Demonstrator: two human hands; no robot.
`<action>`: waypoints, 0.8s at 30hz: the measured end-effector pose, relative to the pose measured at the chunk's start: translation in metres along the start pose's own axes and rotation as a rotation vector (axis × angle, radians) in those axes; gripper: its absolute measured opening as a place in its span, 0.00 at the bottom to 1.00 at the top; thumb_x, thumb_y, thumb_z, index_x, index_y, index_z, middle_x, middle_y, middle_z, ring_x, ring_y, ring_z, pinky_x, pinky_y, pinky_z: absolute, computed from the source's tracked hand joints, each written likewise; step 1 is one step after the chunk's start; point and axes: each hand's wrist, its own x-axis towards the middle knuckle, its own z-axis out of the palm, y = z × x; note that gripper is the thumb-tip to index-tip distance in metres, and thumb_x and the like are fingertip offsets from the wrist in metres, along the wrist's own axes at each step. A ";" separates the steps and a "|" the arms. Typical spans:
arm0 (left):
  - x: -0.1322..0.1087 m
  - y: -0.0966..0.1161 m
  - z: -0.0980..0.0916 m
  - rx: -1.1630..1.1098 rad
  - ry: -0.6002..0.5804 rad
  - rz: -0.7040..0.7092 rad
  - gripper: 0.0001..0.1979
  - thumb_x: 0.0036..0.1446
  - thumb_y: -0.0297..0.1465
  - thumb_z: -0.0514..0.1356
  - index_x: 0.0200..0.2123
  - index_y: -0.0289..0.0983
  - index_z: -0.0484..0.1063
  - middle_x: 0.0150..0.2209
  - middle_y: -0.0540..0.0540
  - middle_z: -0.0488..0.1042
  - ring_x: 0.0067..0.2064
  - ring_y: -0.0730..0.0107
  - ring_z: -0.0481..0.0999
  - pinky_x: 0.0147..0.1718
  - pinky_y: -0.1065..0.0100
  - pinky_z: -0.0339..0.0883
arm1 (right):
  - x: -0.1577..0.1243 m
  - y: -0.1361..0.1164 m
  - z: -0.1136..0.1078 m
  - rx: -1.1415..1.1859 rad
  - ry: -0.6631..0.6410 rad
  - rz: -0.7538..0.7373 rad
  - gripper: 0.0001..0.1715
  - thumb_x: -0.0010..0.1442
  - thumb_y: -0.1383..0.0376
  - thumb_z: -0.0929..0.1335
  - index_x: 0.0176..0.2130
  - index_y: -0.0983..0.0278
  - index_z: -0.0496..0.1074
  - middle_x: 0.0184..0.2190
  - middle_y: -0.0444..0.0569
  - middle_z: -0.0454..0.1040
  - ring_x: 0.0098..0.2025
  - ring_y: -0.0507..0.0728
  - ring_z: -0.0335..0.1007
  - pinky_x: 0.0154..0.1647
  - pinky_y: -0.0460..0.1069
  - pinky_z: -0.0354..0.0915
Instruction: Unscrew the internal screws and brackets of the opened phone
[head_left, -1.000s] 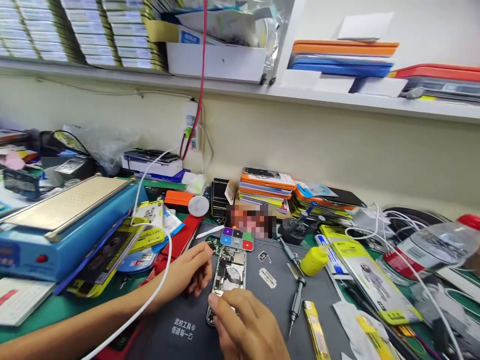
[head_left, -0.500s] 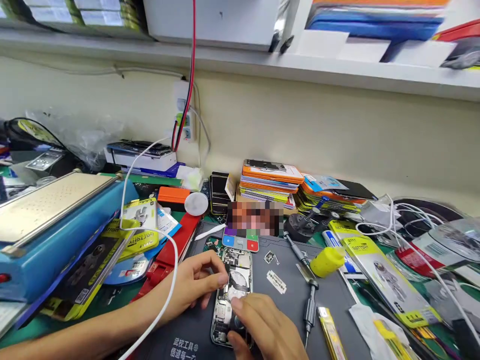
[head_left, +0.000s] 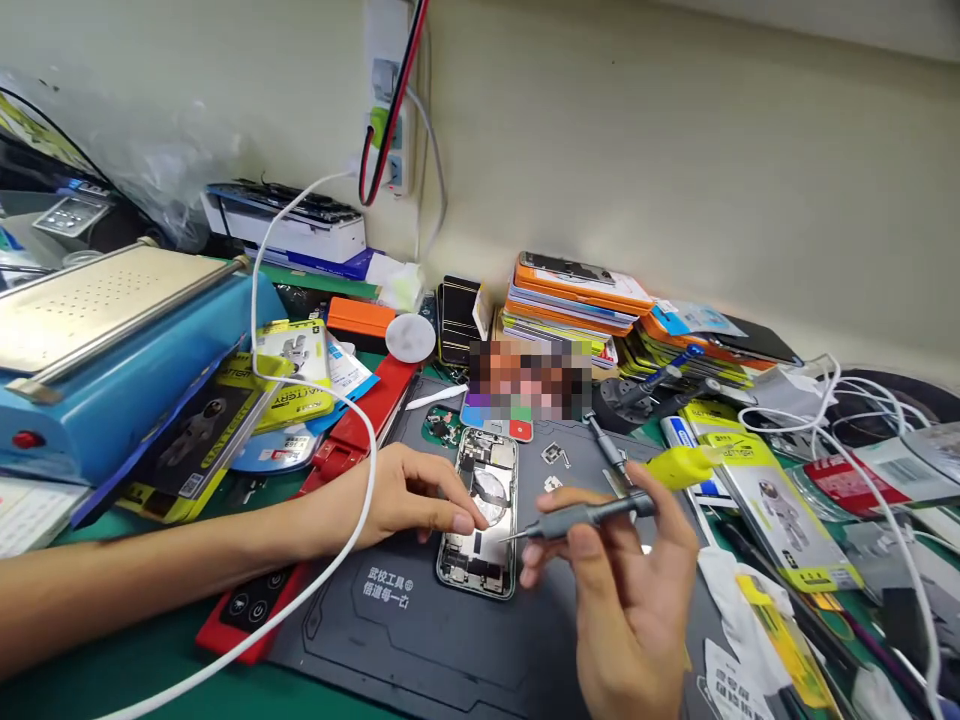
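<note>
An opened phone (head_left: 487, 545) lies on a dark grey work mat (head_left: 360, 640), its inner parts exposed. My left hand (head_left: 409, 495) reaches over the phone's left edge, thumb and forefinger pinched together above its middle. Whatever may be between those fingertips is too small to make out. In my right hand (head_left: 630, 590) is a grey screwdriver (head_left: 581, 520), held nearly level, its thin tip pointing left over the phone's right side. Small metal parts (head_left: 555, 455) lie on the mat right of the phone. A razor blade (head_left: 553, 484) is mostly hidden behind my right hand.
A white cable (head_left: 366, 500) crosses over my left forearm. To the left stand a blue machine (head_left: 150, 400) and a red tool (head_left: 360, 420). A yellow bottle (head_left: 679, 466), another screwdriver (head_left: 611, 445) and battery packs (head_left: 780, 510) lie on the right. Stacked boxes (head_left: 570, 300) stand behind.
My right hand has left the phone and picked up the screwdriver from the mat, bringing it over the phone. My left hand stays at the phone's left edge. The view has tilted down.
</note>
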 end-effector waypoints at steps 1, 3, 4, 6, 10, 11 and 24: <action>-0.001 0.000 0.000 0.005 -0.010 -0.009 0.11 0.59 0.38 0.74 0.40 0.37 0.88 0.40 0.43 0.80 0.35 0.73 0.74 0.30 0.74 0.66 | 0.002 -0.002 0.000 0.033 0.008 0.026 0.27 0.85 0.63 0.59 0.73 0.58 0.43 0.49 0.54 0.69 0.34 0.49 0.74 0.38 0.43 0.80; -0.002 0.001 -0.001 0.015 -0.026 -0.029 0.10 0.59 0.37 0.74 0.41 0.38 0.88 0.41 0.43 0.80 0.35 0.73 0.74 0.31 0.74 0.67 | 0.006 -0.002 -0.001 0.064 -0.004 0.047 0.27 0.84 0.62 0.60 0.73 0.57 0.43 0.50 0.55 0.69 0.35 0.50 0.75 0.40 0.45 0.81; -0.002 0.001 -0.001 0.020 -0.031 -0.036 0.11 0.59 0.37 0.74 0.41 0.38 0.88 0.41 0.44 0.81 0.35 0.73 0.74 0.32 0.74 0.67 | 0.007 0.000 -0.002 0.076 -0.014 0.060 0.28 0.84 0.62 0.60 0.74 0.57 0.43 0.50 0.55 0.69 0.36 0.51 0.76 0.40 0.45 0.81; -0.003 0.003 -0.002 0.025 -0.038 -0.042 0.11 0.59 0.37 0.75 0.41 0.38 0.88 0.41 0.44 0.80 0.35 0.73 0.74 0.32 0.74 0.67 | 0.007 0.002 -0.001 0.097 -0.037 0.067 0.29 0.84 0.63 0.60 0.75 0.57 0.42 0.50 0.56 0.69 0.38 0.52 0.77 0.39 0.46 0.82; -0.003 0.003 -0.002 0.031 -0.045 -0.046 0.12 0.59 0.39 0.75 0.41 0.37 0.88 0.41 0.44 0.80 0.36 0.73 0.74 0.33 0.73 0.67 | 0.001 0.004 0.003 0.099 -0.054 0.033 0.30 0.84 0.65 0.59 0.76 0.56 0.43 0.51 0.57 0.69 0.39 0.53 0.78 0.41 0.47 0.82; -0.003 0.003 -0.002 0.031 -0.046 -0.047 0.12 0.59 0.39 0.75 0.41 0.36 0.87 0.40 0.44 0.80 0.35 0.73 0.74 0.33 0.73 0.67 | 0.000 0.004 0.004 0.101 -0.051 0.027 0.30 0.84 0.65 0.59 0.76 0.56 0.44 0.51 0.56 0.69 0.39 0.53 0.77 0.41 0.47 0.82; -0.001 -0.007 0.001 0.089 0.000 -0.087 0.19 0.61 0.46 0.72 0.41 0.34 0.84 0.35 0.45 0.79 0.32 0.73 0.73 0.30 0.73 0.64 | -0.006 -0.019 0.020 0.162 0.137 0.294 0.27 0.84 0.61 0.61 0.75 0.53 0.48 0.51 0.54 0.68 0.40 0.49 0.73 0.44 0.44 0.78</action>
